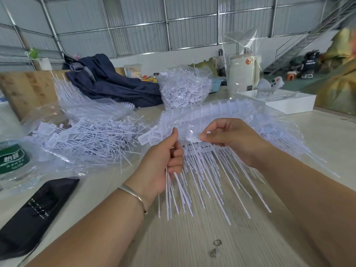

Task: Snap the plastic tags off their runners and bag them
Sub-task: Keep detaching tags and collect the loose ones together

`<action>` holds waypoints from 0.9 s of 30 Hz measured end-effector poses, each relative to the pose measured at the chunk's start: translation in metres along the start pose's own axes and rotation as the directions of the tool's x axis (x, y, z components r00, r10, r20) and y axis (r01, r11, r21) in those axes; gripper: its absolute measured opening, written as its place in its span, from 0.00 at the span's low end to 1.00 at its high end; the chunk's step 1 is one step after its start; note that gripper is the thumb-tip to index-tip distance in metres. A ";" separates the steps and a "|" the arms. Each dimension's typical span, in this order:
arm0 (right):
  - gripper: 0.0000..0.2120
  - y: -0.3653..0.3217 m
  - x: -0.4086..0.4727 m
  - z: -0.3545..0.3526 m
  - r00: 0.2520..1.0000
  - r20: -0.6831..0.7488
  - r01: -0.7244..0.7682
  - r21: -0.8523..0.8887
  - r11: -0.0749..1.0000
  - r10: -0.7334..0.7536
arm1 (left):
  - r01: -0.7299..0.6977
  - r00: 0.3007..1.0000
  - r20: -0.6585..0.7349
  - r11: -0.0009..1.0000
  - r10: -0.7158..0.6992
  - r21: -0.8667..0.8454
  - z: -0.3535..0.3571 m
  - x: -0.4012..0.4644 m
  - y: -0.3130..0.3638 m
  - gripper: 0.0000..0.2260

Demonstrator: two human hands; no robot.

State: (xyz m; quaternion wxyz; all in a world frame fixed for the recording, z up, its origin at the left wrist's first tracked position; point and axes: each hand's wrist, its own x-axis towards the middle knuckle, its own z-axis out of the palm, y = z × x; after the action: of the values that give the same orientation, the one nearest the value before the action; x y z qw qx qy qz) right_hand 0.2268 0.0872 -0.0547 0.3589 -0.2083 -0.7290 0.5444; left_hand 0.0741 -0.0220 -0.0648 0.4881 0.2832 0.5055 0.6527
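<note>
Head view looks down on a pale wooden table [192, 247]; both forearms reach in from six o'clock toward the centre; the left hand [163, 160] has its fingers curled round a bundle of loose white plastic tags [173, 189], their thin tails hanging down toward six o'clock, with the thumb stretched up against the tag heads; a thin metal bangle [134, 195] sits on that wrist; the right hand [229, 137], just beside the left at its three o'clock, pinches one white tag head [193, 138] between thumb and forefinger, the other fingers curled; that tag sits on a runner strip [204, 147] whose many tails fan down toward five o'clock; whether the pinched tag is already free of the runner, I cannot tell; more runners [221, 108] arch across behind the hands at twelve o'clock, lying on crumpled clear plastic; at nine o'clock an open clear bag [86, 135] holds a heap of detached tags; at eleven o'clock a second bag of tags [183, 89] stands further back, touching a dark blue garment [111, 83]; at one o'clock a white tray [289, 103] carries a small pale figure; a green-labelled bottle [13, 157] stands at the far nine o'clock edge; a black pouch [34, 212] lies at eight o'clock.
</note>
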 end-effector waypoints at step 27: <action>0.07 -0.005 -0.002 0.010 0.971 0.234 -0.115 0.263 0.958 0.052 | 0.019 0.941 0.338 0.991 0.027 -0.133 0.004 -0.005 -0.001 0.06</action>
State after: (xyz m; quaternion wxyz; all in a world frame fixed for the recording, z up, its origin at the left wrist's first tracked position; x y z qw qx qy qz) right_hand 0.2212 0.0774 -0.0523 0.2760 -0.1242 -0.6729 0.6750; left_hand 0.0796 -0.0251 -0.0633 0.5844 0.3590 0.3683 0.6277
